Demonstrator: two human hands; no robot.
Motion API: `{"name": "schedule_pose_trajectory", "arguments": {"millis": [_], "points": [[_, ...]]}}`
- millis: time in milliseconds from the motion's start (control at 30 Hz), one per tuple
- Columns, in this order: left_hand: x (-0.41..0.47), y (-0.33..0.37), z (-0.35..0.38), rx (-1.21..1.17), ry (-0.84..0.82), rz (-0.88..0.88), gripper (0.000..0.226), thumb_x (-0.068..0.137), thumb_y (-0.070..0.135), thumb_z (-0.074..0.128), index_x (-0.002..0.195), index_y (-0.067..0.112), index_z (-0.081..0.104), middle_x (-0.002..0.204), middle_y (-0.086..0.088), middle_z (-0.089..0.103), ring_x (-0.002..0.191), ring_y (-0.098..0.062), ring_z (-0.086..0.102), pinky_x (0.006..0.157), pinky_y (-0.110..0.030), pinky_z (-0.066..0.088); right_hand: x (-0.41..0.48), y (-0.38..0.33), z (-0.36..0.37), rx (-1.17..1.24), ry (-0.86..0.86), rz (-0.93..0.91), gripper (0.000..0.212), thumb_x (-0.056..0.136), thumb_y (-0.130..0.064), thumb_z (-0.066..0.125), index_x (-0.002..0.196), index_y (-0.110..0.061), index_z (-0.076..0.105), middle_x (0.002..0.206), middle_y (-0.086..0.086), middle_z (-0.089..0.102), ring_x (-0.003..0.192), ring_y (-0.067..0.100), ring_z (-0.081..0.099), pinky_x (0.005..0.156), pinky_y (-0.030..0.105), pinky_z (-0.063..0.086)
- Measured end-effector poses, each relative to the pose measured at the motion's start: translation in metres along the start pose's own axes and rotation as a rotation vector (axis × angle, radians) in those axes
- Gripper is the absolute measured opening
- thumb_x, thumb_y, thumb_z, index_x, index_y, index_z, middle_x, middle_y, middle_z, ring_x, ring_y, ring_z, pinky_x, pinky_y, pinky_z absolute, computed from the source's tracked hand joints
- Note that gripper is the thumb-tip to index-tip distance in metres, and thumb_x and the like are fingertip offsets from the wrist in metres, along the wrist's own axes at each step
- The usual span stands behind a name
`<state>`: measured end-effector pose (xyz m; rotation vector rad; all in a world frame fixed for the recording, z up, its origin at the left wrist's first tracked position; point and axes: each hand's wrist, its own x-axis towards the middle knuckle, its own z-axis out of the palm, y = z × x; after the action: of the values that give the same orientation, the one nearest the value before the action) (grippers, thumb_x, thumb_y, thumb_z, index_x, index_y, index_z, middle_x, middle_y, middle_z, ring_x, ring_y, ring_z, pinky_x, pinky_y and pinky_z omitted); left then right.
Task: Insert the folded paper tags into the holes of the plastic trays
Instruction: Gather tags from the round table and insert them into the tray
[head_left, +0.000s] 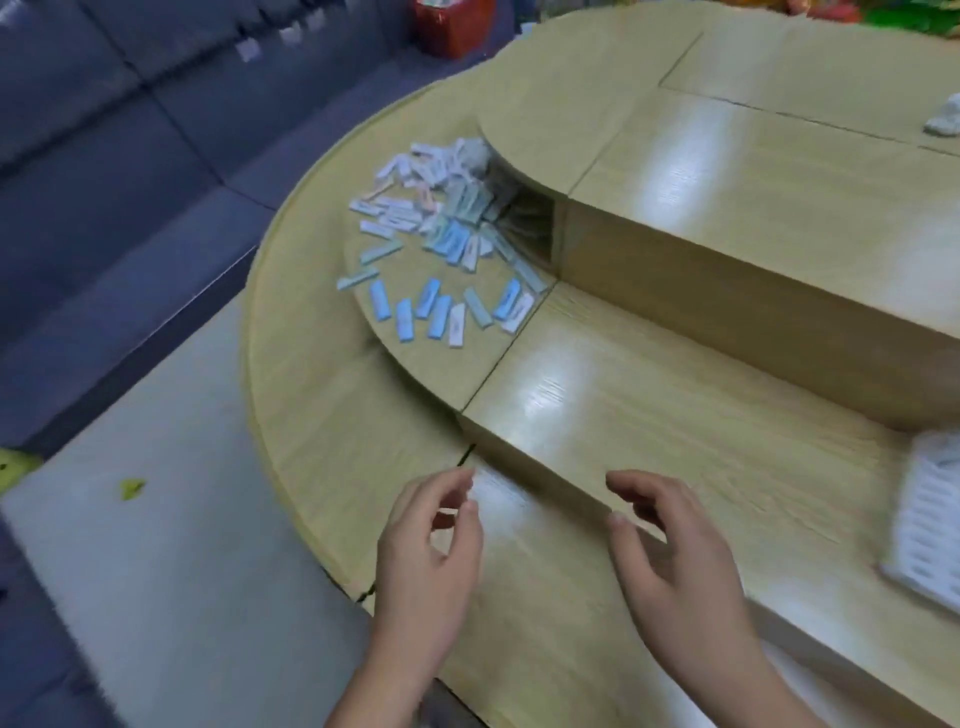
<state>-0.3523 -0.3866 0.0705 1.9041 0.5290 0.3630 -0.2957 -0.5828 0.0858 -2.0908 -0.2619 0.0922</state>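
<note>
two bare hands, one white slotted tray (930, 525), and dozens of paper tags (441, 234).

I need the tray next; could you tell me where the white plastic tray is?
In the head view, the white plastic tray lies at the far right edge on the wooden table, beyond the right hand.

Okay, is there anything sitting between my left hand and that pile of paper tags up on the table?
Nothing visible does. The left hand hovers open over bare wooden table, and the paper tags lie farther ahead on the middle step. Only empty wood and that step's low curved edge lie between them.
</note>
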Motion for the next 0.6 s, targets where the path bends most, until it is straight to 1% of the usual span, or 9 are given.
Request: {"name": "schedule_pose_trajectory", "arguments": {"millis": [100,200,267,333,400,467,533,567,600], "points": [[0.03,-0.024,-0.079,-0.007,0.09,0.012,0.029,0.088,0.021,0.058,0.107,0.041,0.067,0.105,0.012,0.067,0.1,-0.012,0.066,0.081,-0.014,0.048,0.011,-0.049,0.075,0.046,0.004,-0.023,0.029,0.086,-0.024,0.059,0.11,-0.039,0.058,0.112,-0.024,0.058,0.107,0.003,0.058,0.089,0.01,0.041],[0.049,-0.043,-0.16,-0.024,0.131,-0.035,0.026,0.088,0.019,0.059,0.104,0.039,0.067,0.104,0.008,0.07,0.096,-0.009,0.067,0.08,-0.013,0.048,0.021,-0.096,0.144,0.11,-0.028,-0.009,0.035,0.09,-0.018,0.063,0.107,-0.047,0.055,0.113,-0.027,0.058,0.106,-0.001,0.058,0.086,0.004,0.038],[0.058,-0.054,-0.213,-0.018,0.17,-0.057,0.025,0.088,0.021,0.06,0.102,0.04,0.067,0.102,0.011,0.071,0.096,-0.007,0.067,0.081,-0.011,0.048,0.027,-0.127,0.185,0.155,-0.05,-0.019,0.039,0.09,-0.013,0.063,0.107,-0.047,0.055,0.113,-0.026,0.059,0.107,0.0,0.059,0.086,0.004,0.039],[0.067,-0.067,-0.258,-0.002,0.227,-0.1,0.024,0.089,0.021,0.062,0.1,0.041,0.068,0.101,0.014,0.071,0.095,-0.005,0.067,0.081,-0.012,0.048,0.036,-0.152,0.219,0.184,-0.093,-0.023,0.037,0.09,-0.015,0.061,0.107,-0.047,0.055,0.113,-0.025,0.059,0.11,0.003,0.058,0.086,0.004,0.04],[0.076,-0.08,-0.291,0.037,0.267,-0.126,0.023,0.09,0.019,0.063,0.099,0.04,0.068,0.101,0.016,0.071,0.095,-0.006,0.066,0.081,-0.012,0.047,0.049,-0.168,0.246,0.205,-0.128,-0.023,0.035,0.09,-0.018,0.06,0.107,-0.049,0.054,0.115,-0.024,0.059,0.111,0.002,0.058,0.085,0.003,0.039],[0.09,-0.093,-0.315,0.062,0.282,-0.137,0.021,0.089,0.022,0.062,0.1,0.04,0.068,0.102,0.017,0.071,0.097,-0.007,0.066,0.082,-0.012,0.047,0.064,-0.176,0.27,0.207,-0.127,-0.028,0.035,0.09,-0.02,0.06,0.108,-0.05,0.054,0.116,-0.025,0.059,0.11,0.001,0.058,0.086,0.005,0.04],[0.113,-0.104,-0.332,0.072,0.268,-0.136,0.023,0.088,0.024,0.061,0.101,0.042,0.068,0.105,0.015,0.07,0.1,-0.008,0.066,0.083,-0.012,0.047,0.081,-0.179,0.292,0.197,-0.123,-0.023,0.033,0.09,-0.022,0.06,0.11,-0.047,0.054,0.116,-0.025,0.058,0.111,0.001,0.058,0.088,0.012,0.042],[0.125,-0.109,-0.339,0.083,0.256,-0.132,0.024,0.088,0.024,0.061,0.102,0.043,0.067,0.106,0.013,0.07,0.101,-0.009,0.066,0.084,-0.012,0.047,0.09,-0.18,0.303,0.186,-0.124,-0.016,0.032,0.09,-0.023,0.06,0.112,-0.045,0.054,0.117,-0.025,0.058,0.111,0.001,0.057,0.089,0.013,0.043],[0.14,-0.113,-0.344,0.095,0.245,-0.13,0.025,0.088,0.023,0.061,0.102,0.044,0.067,0.107,0.012,0.07,0.101,-0.009,0.066,0.084,-0.012,0.047,0.1,-0.181,0.313,0.182,-0.126,-0.013,0.03,0.09,-0.023,0.06,0.113,-0.042,0.055,0.117,-0.026,0.057,0.111,0.0,0.057,0.09,0.013,0.043]]}}
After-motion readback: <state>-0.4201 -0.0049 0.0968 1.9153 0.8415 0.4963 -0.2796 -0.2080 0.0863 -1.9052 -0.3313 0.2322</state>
